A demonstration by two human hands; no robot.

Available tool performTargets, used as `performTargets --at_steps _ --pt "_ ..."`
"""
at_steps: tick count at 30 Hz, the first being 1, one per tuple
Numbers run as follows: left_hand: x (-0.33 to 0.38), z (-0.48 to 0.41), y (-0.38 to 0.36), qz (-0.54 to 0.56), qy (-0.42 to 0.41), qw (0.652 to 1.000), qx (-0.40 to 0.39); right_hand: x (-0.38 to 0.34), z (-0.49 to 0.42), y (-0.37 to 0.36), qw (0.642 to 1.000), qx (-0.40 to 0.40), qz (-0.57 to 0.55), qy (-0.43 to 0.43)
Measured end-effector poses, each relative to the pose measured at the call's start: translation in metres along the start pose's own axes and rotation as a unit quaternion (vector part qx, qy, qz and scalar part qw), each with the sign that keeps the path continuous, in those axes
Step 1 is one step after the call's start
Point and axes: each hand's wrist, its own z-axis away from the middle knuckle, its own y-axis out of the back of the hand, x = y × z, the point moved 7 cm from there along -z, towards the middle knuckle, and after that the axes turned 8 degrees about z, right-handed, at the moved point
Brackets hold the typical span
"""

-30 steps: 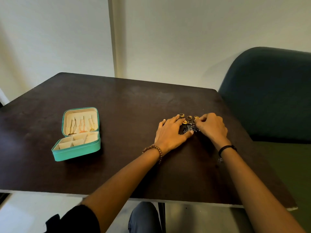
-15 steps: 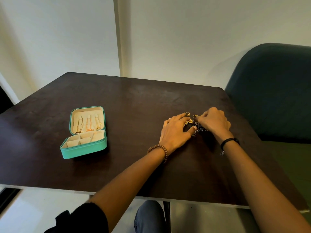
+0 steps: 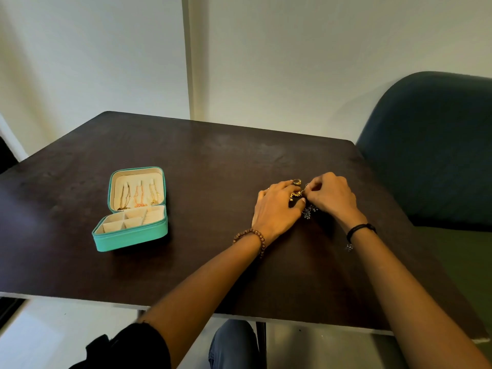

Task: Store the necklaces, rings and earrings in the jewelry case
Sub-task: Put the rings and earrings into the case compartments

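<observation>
A teal jewelry case lies open on the left of the dark table. Three necklaces hang inside its lid, and the cream compartments below look empty. To the right lies a small pile of loose jewelry: a ring, a gold earring and a dark beaded earring. My left hand rests flat on the pile's left side, fingers straight. My right hand is curled over the pile's right side, its fingertips pinching a small piece that I cannot make out.
A dark blue chair stands close against the table's right edge. A pale wall runs behind the table. The table's near edge is just above my knee.
Both hands stay at the pile. My right hand's fingers have curled tighter and lifted slightly; the dark beaded earring now shows below my left thumb. The camera has shifted a little.
</observation>
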Motion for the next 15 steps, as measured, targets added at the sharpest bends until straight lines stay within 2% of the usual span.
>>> performTargets --at_steps 6,10,15 --pt "-0.002 0.003 0.012 0.073 0.011 0.996 0.059 -0.009 0.014 0.007 0.995 0.077 -0.038 0.05" --pt "-0.006 0.008 0.024 0.115 0.029 0.987 0.108 -0.019 0.029 0.015 0.99 0.101 -0.043 0.087" --pt "-0.001 0.025 0.034 0.119 0.042 0.985 0.117 -0.035 0.054 0.023 0.98 0.118 -0.078 0.139"
